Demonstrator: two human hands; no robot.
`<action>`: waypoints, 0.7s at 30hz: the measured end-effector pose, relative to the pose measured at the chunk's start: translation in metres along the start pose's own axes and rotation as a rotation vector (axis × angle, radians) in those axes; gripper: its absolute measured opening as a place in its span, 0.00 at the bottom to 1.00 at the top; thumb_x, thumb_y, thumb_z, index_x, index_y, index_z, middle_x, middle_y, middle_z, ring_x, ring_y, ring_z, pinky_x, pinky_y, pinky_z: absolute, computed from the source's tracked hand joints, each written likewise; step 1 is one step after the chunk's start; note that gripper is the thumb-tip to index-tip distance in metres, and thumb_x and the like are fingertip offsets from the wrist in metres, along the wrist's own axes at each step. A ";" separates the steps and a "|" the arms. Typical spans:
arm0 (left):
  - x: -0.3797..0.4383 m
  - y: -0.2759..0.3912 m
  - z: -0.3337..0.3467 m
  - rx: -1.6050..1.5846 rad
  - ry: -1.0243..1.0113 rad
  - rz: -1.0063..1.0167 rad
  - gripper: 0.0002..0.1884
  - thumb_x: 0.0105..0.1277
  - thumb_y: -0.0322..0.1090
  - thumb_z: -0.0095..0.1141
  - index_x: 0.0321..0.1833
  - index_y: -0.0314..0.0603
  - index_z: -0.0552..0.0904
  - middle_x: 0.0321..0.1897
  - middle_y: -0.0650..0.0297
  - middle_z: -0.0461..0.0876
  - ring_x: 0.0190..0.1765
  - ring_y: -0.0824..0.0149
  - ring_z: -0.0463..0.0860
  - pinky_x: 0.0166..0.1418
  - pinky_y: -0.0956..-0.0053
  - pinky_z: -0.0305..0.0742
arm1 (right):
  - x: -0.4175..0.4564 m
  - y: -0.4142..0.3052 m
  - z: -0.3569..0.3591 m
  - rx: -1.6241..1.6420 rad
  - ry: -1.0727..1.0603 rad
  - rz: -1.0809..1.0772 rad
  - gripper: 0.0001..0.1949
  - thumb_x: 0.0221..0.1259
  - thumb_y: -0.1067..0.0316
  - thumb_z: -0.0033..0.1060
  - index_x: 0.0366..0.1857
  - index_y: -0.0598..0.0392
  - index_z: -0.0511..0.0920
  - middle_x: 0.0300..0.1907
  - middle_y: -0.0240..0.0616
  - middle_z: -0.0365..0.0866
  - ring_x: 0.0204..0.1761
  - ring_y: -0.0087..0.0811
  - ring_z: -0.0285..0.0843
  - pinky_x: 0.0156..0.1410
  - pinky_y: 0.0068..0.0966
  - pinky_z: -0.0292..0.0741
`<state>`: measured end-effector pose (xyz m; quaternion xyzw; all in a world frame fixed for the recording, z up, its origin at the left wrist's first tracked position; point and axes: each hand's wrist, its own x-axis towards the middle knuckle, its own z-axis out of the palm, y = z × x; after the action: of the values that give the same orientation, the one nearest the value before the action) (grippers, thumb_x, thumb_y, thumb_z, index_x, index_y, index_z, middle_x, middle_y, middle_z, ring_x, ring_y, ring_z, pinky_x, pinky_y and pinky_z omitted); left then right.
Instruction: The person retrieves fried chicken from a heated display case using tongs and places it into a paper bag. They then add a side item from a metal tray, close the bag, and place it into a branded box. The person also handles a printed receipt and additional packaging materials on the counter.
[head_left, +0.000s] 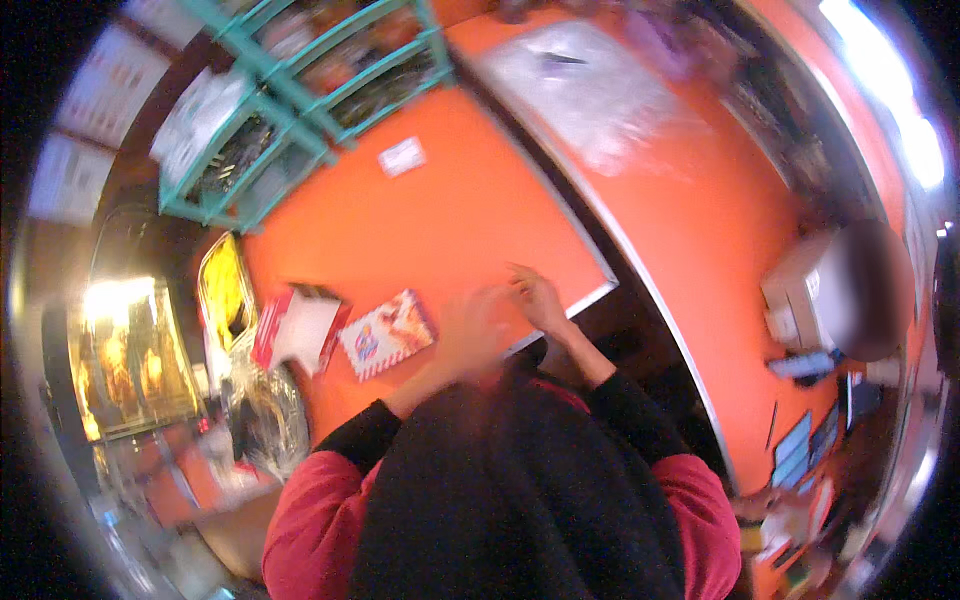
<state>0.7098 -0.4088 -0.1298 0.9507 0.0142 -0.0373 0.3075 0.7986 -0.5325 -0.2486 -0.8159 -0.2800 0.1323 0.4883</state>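
Note:
My left hand is strongly blurred above the orange tabletop, just right of a flat printed box. Whether its fingers hold anything is not visible. My right hand hovers close by, near the table's front corner, with its fingers slightly spread and no object seen in them. The printed box is white and orange with a striped edge, and it lies flat. Left of it sits a red and white carton, its pale side facing up.
Teal racks with small goods line the far left edge. A white card lies near them. A dark gap separates a second orange table, which bears clear plastic sheeting and a white box. Crumpled clear plastic is at left.

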 end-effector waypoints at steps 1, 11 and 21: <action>-0.015 0.000 -0.037 0.043 -0.214 -0.262 0.30 0.54 0.45 0.52 0.57 0.37 0.64 0.53 0.51 0.65 0.58 0.50 0.61 0.62 0.53 0.50 | 0.008 -0.013 0.022 -0.068 -0.122 -0.065 0.20 0.50 0.61 0.57 0.47 0.58 0.71 0.42 0.46 0.75 0.37 0.40 0.76 0.44 0.32 0.73; -0.185 -0.193 0.030 0.234 0.315 -0.592 0.37 0.51 0.45 0.56 0.65 0.59 0.58 0.64 0.43 0.48 0.63 0.43 0.54 0.59 0.48 0.57 | 0.094 -0.132 0.150 -0.600 -0.730 0.017 0.45 0.28 0.34 0.65 0.51 0.56 0.61 0.46 0.49 0.72 0.48 0.45 0.73 0.48 0.39 0.71; -0.180 -0.235 -0.018 0.283 0.979 -0.823 0.21 0.49 0.36 0.59 0.46 0.41 0.71 0.50 0.56 0.67 0.53 0.54 0.65 0.56 0.57 0.58 | 0.158 -0.139 0.170 -0.894 -0.293 -0.145 0.34 0.35 0.44 0.66 0.47 0.52 0.67 0.44 0.41 0.74 0.49 0.39 0.71 0.51 0.39 0.67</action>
<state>0.5203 -0.2083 -0.2379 0.8061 0.5102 0.2836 0.0980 0.7978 -0.2661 -0.2010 -0.8972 -0.4315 0.0781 0.0527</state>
